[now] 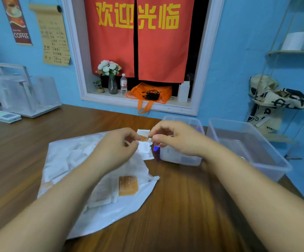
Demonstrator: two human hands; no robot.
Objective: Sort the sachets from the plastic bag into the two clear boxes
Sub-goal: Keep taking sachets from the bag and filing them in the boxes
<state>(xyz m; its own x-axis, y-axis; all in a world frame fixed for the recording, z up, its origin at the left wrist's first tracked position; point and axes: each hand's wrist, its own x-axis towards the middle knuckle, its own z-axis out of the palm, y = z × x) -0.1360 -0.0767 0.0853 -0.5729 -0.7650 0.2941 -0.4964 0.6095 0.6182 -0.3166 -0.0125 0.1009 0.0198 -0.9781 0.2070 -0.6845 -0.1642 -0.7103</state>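
We see both forearms reaching forward over the wooden table (184,211), and the hands meet above the far edge of the plastic bag (69,160). The left hand (118,144) and the right hand (176,139) each pinch, with thumb and curled fingers, the same small bundle of sachets (145,149). It is orange on top and white below, and is held just beside the smaller clear box (182,160). The larger clear box (267,160) stands to its right. One orange sachet (128,185) lies in the open bag among white ones.
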